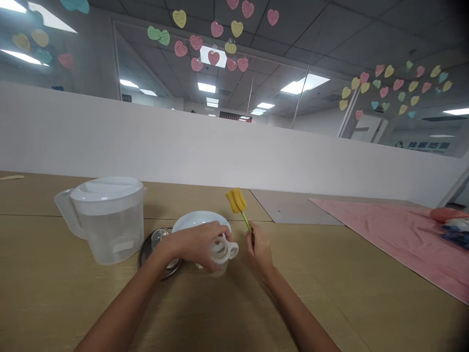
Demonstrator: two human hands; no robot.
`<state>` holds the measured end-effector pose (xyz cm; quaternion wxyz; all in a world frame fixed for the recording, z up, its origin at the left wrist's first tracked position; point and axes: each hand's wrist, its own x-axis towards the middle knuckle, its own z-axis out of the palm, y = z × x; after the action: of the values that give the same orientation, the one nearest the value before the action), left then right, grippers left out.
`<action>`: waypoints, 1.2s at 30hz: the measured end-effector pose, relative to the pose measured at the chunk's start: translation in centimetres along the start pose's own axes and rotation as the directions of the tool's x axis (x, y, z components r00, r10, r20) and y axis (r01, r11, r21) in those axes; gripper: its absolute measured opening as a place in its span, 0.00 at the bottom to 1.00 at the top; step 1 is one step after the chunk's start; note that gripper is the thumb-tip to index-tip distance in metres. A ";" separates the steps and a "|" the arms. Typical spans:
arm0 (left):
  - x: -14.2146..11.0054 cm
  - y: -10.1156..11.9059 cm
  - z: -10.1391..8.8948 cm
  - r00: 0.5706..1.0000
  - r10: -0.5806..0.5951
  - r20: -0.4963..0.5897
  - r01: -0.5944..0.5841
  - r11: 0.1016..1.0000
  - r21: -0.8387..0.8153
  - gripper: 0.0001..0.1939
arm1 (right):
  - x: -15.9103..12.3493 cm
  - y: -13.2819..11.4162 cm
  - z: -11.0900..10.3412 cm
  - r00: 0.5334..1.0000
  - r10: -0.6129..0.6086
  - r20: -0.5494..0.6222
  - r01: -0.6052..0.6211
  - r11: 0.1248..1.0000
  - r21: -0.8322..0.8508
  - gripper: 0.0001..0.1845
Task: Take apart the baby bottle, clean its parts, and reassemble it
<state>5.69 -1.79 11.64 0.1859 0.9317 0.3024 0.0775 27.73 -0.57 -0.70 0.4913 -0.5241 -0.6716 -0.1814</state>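
My left hand (194, 244) grips a clear plastic mug (223, 255) from above, and its white looped handle points right. My right hand (259, 252) pinches the green stem of a yellow sponge bottle brush (236, 201), with the sponge tilted up and away from me. Behind the mug lies a white plate or shallow bowl (200, 219), partly hidden by my left hand. A small glass item (160, 238) rests on a dark round metal dish (146, 254) beside my left wrist. Farther left stands a clear plastic pitcher (110, 239) with a white lid.
The hands work over a tan wooden table (54, 278). A grey board (289, 208) lies at its far side. A pink cloth (395, 239) spreads at the right, with an orange and blue bundle (450, 225) on it. A low white partition (220, 146) runs behind the table.
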 end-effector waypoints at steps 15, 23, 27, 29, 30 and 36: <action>1.5 -6.6 -0.5 0.755 0.131 -0.643 0.235 0.861 0.452 0.25 | 0.0 -2.4 -0.7 0.952 -0.303 0.041 0.299 0.951 0.073 0.13; 4.8 -3.6 3.1 0.880 0.281 -0.384 0.050 0.748 0.662 0.18 | -0.8 -2.0 0.3 0.955 -0.288 0.067 0.294 0.950 -0.108 0.14; 4.4 -4.7 2.2 0.787 0.254 -0.563 0.208 0.749 0.629 0.15 | -0.4 -1.0 -0.5 0.951 -0.287 0.119 0.297 0.952 -0.080 0.13; 3.8 -5.8 1.6 0.743 0.230 -0.628 0.287 0.738 0.611 0.15 | -0.2 -0.4 -0.7 0.940 -0.315 0.134 0.328 0.940 -0.095 0.13; 3.5 -6.3 1.4 0.729 0.218 -0.649 0.317 0.733 0.602 0.16 | -0.2 -0.1 -0.7 0.937 -0.324 0.132 0.339 0.934 -0.111 0.13; 2.0 -8.5 0.3 0.628 0.037 -0.777 0.417 0.827 0.376 0.24 | -0.1 1.4 0.6 0.994 0.093 0.063 -0.061 0.916 -0.397 0.14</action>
<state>2.84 5.67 8.06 -0.2113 0.7862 0.4618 0.3521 28.73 0.39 -1.43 0.3548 -0.6453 -0.6194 -0.2721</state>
